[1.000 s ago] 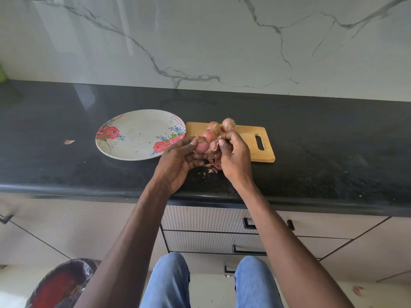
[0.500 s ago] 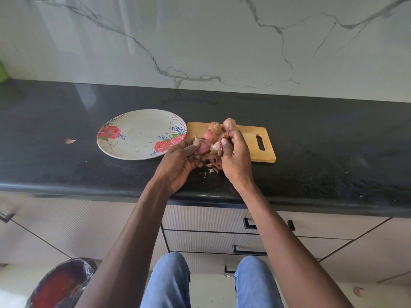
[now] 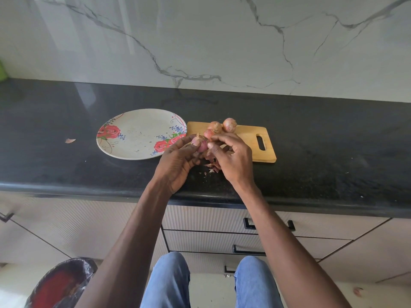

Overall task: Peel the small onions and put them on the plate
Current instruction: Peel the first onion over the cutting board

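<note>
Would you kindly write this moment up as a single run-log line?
phase: peeling | left hand: holds onion | right hand: pinches its skin | plate: no onions | cutting board: three unpeeled

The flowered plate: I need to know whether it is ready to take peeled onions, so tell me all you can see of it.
The flowered plate is round, shallow and off-white, with red roses, green leaves and blue sprigs printed near its left and right rims. It looks like melamine or glazed ceramic. It lies flat on the black countertop, just left of the wooden cutting board. No onions lie on it. The left hand covers part of its near right rim in this view; whether they touch cannot be told.
</note>
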### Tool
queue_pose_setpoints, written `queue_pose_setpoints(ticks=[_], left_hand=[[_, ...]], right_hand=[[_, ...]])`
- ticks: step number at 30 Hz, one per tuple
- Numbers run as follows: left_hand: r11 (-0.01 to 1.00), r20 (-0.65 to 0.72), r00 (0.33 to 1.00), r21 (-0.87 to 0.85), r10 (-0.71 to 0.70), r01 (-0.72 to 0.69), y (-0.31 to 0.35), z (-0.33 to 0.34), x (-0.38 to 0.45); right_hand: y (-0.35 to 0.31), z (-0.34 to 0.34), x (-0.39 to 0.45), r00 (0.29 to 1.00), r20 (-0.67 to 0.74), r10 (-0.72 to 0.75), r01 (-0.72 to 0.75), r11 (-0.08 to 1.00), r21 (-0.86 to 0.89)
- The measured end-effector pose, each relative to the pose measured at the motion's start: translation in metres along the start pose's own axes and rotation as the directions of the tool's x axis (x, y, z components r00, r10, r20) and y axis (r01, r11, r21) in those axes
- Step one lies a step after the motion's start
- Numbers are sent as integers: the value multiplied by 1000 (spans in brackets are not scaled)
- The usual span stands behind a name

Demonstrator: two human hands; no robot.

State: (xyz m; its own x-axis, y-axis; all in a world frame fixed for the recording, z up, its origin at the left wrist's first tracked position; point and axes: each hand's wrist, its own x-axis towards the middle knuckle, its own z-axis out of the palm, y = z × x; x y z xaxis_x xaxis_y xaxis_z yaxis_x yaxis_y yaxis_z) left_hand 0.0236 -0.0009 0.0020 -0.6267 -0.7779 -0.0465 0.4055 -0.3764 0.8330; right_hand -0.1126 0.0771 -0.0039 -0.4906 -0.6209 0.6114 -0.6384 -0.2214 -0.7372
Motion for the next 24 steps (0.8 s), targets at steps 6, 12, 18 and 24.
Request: queue_pose_setpoints(ticks=[6,12,18,24], left_hand=[[1000,9,1000,10,24,-24,-1,1,1],[999,-6,1000,43,27,-27,0,-1,1],[998,-4,1000,51,23,-23,-1,2,-1],[999,-12,1000,40,15,-15,0,3,-1]], right_hand=[[2,3,-1,999,48,-26,26,1000,-3],[3,5,-4,995,9,-100,100,994,-41],[7,9,-5,976,31,-217,218,953,-209],[6,9,-4,985,-6,-174,167,954,-250]])
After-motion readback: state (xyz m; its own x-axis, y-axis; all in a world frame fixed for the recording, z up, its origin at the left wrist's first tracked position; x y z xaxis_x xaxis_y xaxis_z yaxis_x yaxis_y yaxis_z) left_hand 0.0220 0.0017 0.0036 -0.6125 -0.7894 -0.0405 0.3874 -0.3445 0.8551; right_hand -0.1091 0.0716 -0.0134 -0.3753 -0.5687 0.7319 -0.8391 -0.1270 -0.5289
